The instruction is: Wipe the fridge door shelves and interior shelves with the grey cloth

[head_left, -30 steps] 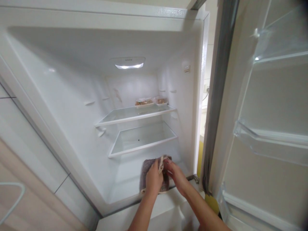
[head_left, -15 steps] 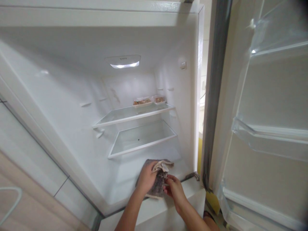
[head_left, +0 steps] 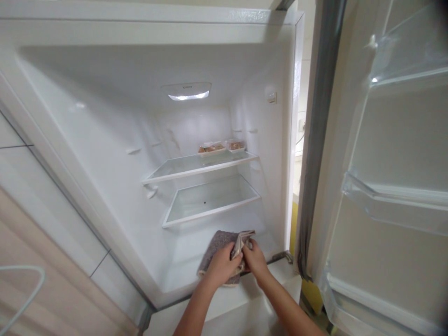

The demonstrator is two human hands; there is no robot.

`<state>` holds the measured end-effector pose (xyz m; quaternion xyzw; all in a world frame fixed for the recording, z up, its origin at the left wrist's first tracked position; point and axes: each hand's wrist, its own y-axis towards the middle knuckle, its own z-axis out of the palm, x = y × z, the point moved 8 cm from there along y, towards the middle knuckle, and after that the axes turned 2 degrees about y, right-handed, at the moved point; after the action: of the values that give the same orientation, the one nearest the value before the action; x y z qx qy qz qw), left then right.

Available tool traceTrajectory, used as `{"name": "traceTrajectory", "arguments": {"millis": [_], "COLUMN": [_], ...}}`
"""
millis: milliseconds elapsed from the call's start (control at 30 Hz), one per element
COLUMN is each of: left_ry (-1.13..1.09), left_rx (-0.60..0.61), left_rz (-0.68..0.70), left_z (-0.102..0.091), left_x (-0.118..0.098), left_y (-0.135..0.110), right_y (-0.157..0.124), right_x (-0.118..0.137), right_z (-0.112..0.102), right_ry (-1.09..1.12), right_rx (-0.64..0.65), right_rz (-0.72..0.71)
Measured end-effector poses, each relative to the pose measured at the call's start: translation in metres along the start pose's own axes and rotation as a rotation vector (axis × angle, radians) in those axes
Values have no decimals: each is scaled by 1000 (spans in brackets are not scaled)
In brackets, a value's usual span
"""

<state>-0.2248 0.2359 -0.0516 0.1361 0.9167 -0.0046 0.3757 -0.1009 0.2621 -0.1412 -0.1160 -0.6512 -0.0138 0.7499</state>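
A grey-brown cloth (head_left: 219,242) with a pale edge lies bunched at the front of the fridge floor (head_left: 182,261). My left hand (head_left: 223,265) is closed on its middle, fingers curled over a fold. Close by on the right, my right hand (head_left: 255,259) pinches the raised pale edge of the same cloth. Both hands nearly meet, and some fingertips are hidden behind the folds. Part of the cloth hangs over the fridge's front lip.
Two glass shelves, an upper one (head_left: 189,165) and a lower one (head_left: 210,205), sit above the cloth. Food packs (head_left: 212,148) rest on the upper shelf. The open fridge door (head_left: 395,140) with clear bins (head_left: 402,205) stands at right. A tiled wall (head_left: 52,196) is at left.
My left hand has moved down and right over the cloth, and my right hand has risen to its pale edge. The cloth's folds have shifted. The view has turned slightly.
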Motion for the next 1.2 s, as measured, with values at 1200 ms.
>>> {"name": "traceTrajectory", "arguments": {"millis": [1200], "left_ry": [353], "left_rx": [-58], "left_rz": [0], "left_z": [64], "left_x": [-2], "left_y": [-44], "right_y": [-25], "right_x": [-1], "right_z": [-22], "right_ry": [276], "right_rx": [125], "right_rz": [25]}}
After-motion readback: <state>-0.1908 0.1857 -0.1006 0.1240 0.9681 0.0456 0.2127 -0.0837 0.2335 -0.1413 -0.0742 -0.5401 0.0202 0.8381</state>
